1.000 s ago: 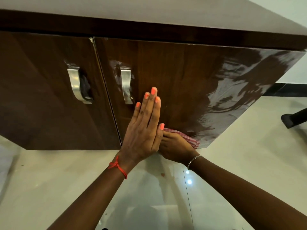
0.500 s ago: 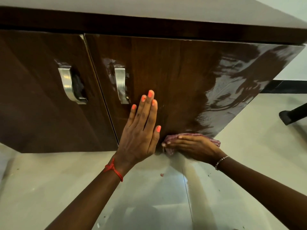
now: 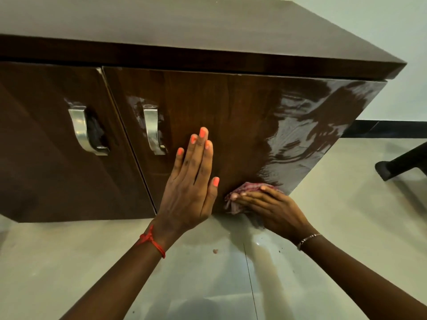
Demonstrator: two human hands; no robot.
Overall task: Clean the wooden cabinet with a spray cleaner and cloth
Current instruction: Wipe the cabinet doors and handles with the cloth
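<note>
cabinet (image 3: 231, 116): two doors, two handles; left hand (image 3: 191, 192) flat, right hand (image 3: 275, 209) pressing cloth (image 3: 245, 191).

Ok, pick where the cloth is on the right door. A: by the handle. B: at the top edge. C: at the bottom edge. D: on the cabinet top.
C: the right hand presses the cloth against the door's bottom edge, well below the handle.

Left hand (image 3: 188, 199): orange nails, red thread on wrist; right hand (image 3: 276, 210): thin bracelet (silvery).
</note>
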